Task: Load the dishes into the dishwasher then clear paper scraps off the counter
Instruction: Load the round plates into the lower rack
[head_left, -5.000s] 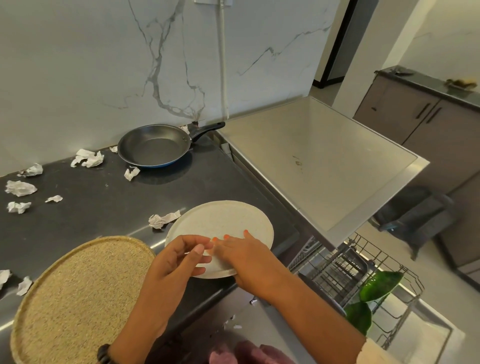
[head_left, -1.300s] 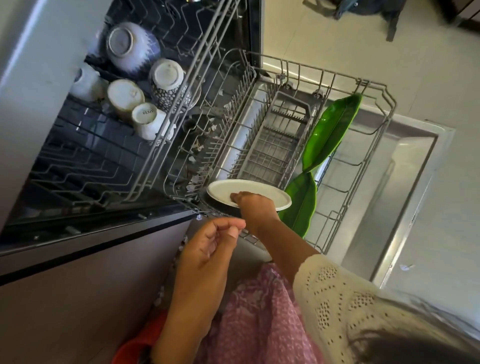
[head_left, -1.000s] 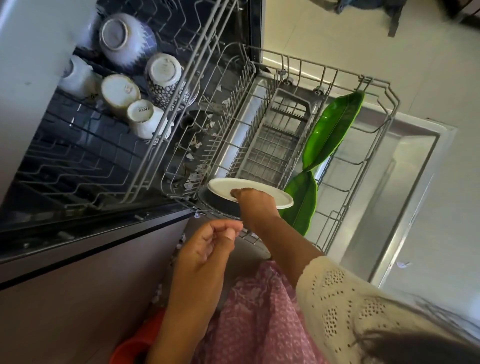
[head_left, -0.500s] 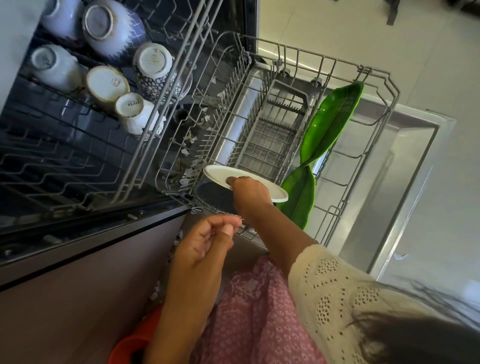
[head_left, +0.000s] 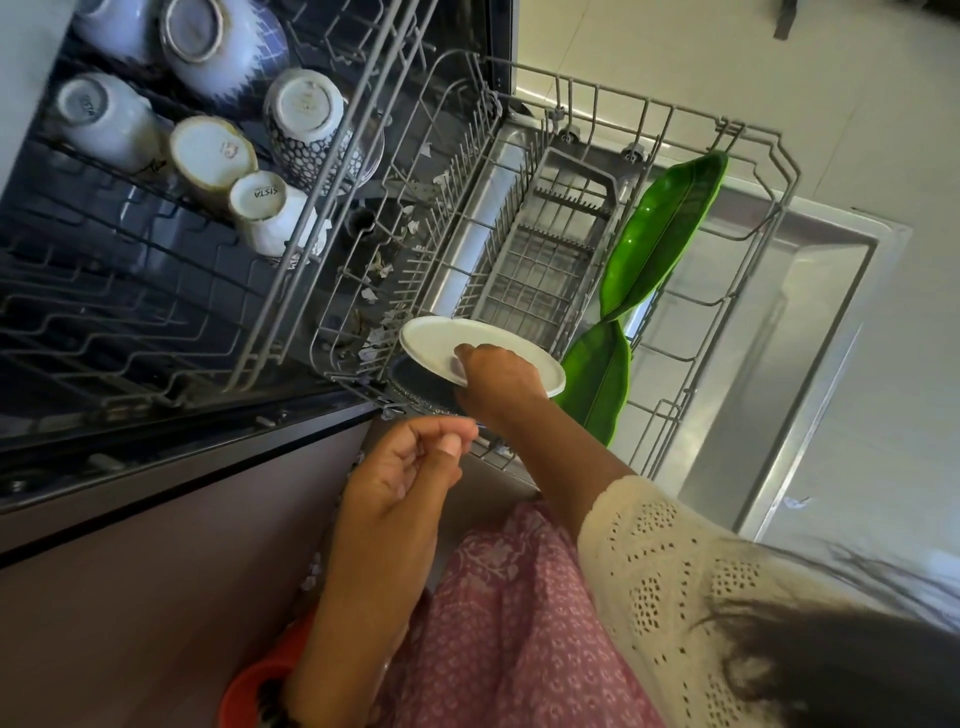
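You've got the white plate (head_left: 441, 345) in your right hand (head_left: 496, 376) over the lower rack (head_left: 748, 156)'s near corner, so tip it upright into the tines toward 11 o'clock, left hand (head_left: 410, 467) loosely curled, empty.

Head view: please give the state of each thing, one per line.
Dishwasher door: open.
Lower rack: pulled out.
White plate: held by right hand, above the rack.
Left hand: loosely curled, holds nothing.
Green leaf dishes: on edge in the rack.
Cups: upside down.
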